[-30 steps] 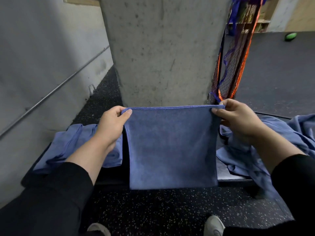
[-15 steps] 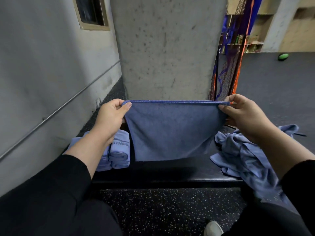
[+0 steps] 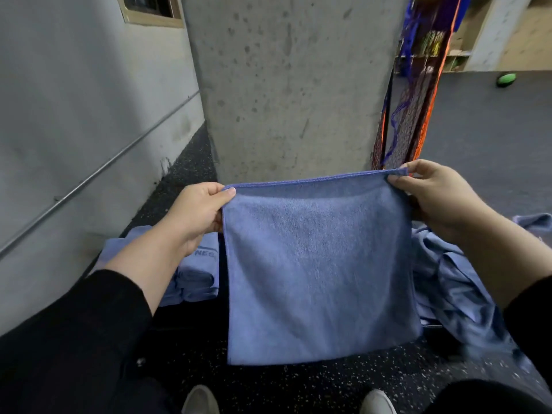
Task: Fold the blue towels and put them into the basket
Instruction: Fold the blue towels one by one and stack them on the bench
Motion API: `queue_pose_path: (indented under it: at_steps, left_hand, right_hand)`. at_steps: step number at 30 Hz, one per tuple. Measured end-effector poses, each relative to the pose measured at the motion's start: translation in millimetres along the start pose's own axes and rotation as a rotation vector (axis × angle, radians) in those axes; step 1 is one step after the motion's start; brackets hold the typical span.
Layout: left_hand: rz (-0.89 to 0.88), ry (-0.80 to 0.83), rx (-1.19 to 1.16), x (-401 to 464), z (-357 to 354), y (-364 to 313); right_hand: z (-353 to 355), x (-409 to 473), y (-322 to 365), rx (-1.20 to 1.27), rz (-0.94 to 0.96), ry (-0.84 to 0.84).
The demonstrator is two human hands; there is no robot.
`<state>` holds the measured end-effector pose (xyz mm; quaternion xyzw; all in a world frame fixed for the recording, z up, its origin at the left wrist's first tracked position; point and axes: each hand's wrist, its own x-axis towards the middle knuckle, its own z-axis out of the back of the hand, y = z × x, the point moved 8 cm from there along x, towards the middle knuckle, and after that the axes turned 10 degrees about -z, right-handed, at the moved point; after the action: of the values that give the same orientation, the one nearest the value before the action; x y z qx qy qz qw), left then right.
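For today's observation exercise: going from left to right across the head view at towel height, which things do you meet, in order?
Folded towels → left hand → held blue towel → right hand → heap of unfolded towels.

A low dark surface [image 3: 191,321] carries folded blue towels [image 3: 195,279] at left and a crumpled blue heap [image 3: 454,294] at right
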<state>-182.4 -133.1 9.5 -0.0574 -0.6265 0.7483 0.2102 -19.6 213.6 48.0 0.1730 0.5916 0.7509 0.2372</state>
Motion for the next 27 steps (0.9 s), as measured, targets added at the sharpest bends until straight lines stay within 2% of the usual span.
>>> queue_pose_path:
  at_steps: [2, 5, 6, 8, 10, 12, 14, 17, 22, 27]
  left_hand:
    - [0.016, -0.049, 0.07, 34, 0, 20]
    - [0.007, -0.056, 0.559, 80, -11, 51]
    - [-0.026, -0.028, 0.688, 81, -27, 58]
    - [-0.097, 0.097, 0.746, 67, -74, 81]
    - [-0.135, 0.316, 0.783, 36, -127, 119]
    - [-0.105, 0.549, 0.951, 5, -159, 166]
    - [-0.094, 0.623, 1.077, -11, -164, 192]
    - [-0.141, 0.573, 1.088, -14, -163, 192]
    - [-0.149, 0.585, 1.092, -10, -158, 192]
    - [-0.163, 0.613, 1.106, -16, -154, 193]
  right_hand:
    - [-6, 39, -15, -0.118, -0.036, -0.095]
    - [-28, 83, -45, -0.555, -0.046, -0.239]
    - [-43, 86, -58, -0.655, -0.017, -0.237]
    - [-85, 76, -94, -0.756, 0.04, -0.149]
    - [-136, 53, -147, -0.863, 0.016, 0.065]
    - [-174, 32, -196, -0.998, -0.025, 0.269]
    - [-179, 21, -225, -1.09, -0.045, 0.3]
    - [-166, 18, -231, -1.131, 0.006, 0.279]
    - [-156, 19, -234, -1.213, 0.117, 0.319]
    - [-147, 9, -230, -1.139, 0.237, 0.384]
